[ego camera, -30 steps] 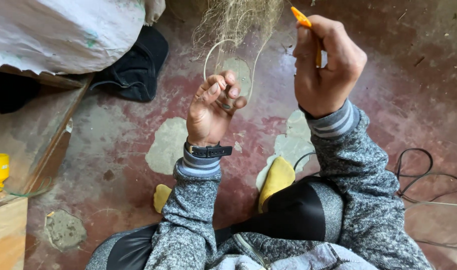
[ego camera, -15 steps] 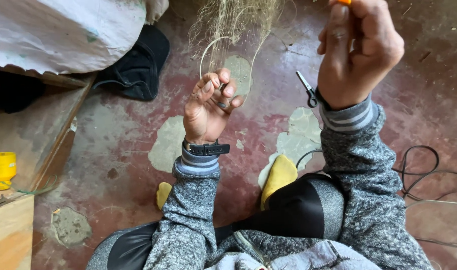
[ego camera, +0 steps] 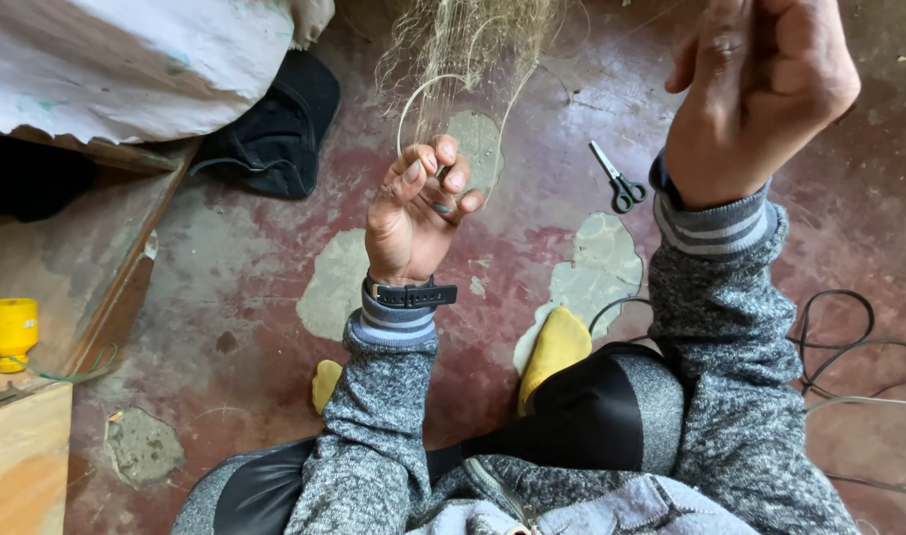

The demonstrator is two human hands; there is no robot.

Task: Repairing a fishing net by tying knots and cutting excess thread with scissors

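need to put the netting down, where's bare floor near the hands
Bare floor lies between the black cap and the left hand. Another patch sits right of the scissors. It is crowded by the cables and the yellow-socked feet.

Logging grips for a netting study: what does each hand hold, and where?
Left hand pinches the net's lower strands at its fingertips. Right hand is closed, its contents hidden.

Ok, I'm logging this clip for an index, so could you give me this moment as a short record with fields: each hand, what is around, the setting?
left hand: raised, fingers pinching a loop of fine net
right hand: lifted high and closed, contents hidden
scissors: on the floor, untouched
floor: worn red, pale bare patches
yellow spool: on a wooden ledge at left
cables: on floor at right
posture: seated, yellow socks
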